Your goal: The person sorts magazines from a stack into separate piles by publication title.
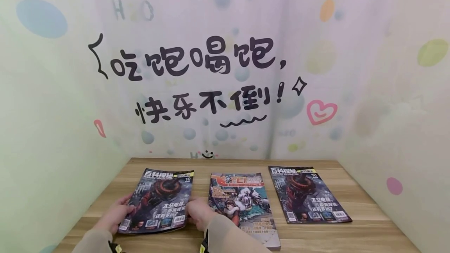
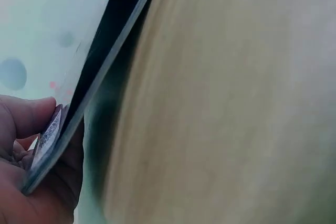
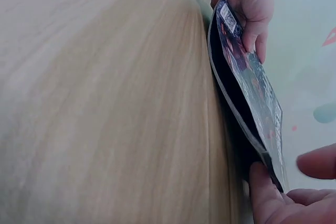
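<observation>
A dark magazine (image 1: 156, 200) with a sci-fi cover lies face up at the left side of the table, its near end raised a little off the wood. My left hand (image 1: 114, 216) grips its left edge, thumb on the cover and fingers underneath, as the left wrist view shows. At the right edge is my right hand (image 1: 201, 212); a fingertip (image 3: 260, 179) reaches under the magazine while the thumb (image 3: 319, 162) stands apart from the cover. In the right wrist view the magazine (image 3: 247, 72) bows, with its layers slightly parted.
A second magazine (image 1: 242, 206) with a comic-style cover lies mid-table, partly behind my right forearm. Another dark magazine (image 1: 309, 196), with the same cover as the first, lies on the right. A printed curtain (image 1: 211, 139) hangs behind the wooden table (image 1: 372, 225); pale walls flank it.
</observation>
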A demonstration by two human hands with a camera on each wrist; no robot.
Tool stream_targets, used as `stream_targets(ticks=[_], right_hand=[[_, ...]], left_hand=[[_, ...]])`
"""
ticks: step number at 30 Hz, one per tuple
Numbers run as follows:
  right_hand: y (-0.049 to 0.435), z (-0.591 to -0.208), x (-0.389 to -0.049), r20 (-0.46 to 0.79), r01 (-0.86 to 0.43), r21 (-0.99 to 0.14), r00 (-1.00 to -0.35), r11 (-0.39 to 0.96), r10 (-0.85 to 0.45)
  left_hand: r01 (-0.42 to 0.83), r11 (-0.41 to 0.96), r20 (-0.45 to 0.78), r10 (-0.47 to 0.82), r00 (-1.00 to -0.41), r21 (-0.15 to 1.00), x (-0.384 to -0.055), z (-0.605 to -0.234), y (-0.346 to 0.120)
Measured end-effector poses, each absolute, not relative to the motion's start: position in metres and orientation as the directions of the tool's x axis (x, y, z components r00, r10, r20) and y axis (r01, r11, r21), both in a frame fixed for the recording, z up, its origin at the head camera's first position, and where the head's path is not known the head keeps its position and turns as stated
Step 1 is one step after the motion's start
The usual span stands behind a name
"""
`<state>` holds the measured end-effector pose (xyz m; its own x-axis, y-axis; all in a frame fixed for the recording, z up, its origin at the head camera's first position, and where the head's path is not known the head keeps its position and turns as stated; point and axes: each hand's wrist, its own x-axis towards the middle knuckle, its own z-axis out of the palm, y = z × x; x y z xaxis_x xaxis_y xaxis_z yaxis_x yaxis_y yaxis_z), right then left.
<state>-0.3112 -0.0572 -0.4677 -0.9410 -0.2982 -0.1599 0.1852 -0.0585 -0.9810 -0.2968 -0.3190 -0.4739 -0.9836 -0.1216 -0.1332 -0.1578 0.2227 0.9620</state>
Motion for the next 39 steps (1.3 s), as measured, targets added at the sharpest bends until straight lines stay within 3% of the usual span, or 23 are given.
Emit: stream_targets(ticks=[13,24,39], right_hand=[[-0.067,-0.465,-0.309,-0.149,0.203,-0.972,-0.921,-0.116,-0.360],[-0.071,-0.466,-0.309,-0.113,0.165,-0.980,-0.925,-0.115,-0.362],[-0.071,-0.465,-0.305,-0.094,0.126,-0.989,-0.940,-0.076,-0.329]], left_hand=[[-0.204,0.436,-0.089,-0.271,-0.959,0.876,-0.306,-0.470,-0.328],[-0.220,0.444,-0.060,-0.347,-0.936,0.868,-0.304,-0.473,-0.327],[-0.216,0.446,-0.052,-0.353,-0.934,0.869,-0.303,-0.470,-0.319]])
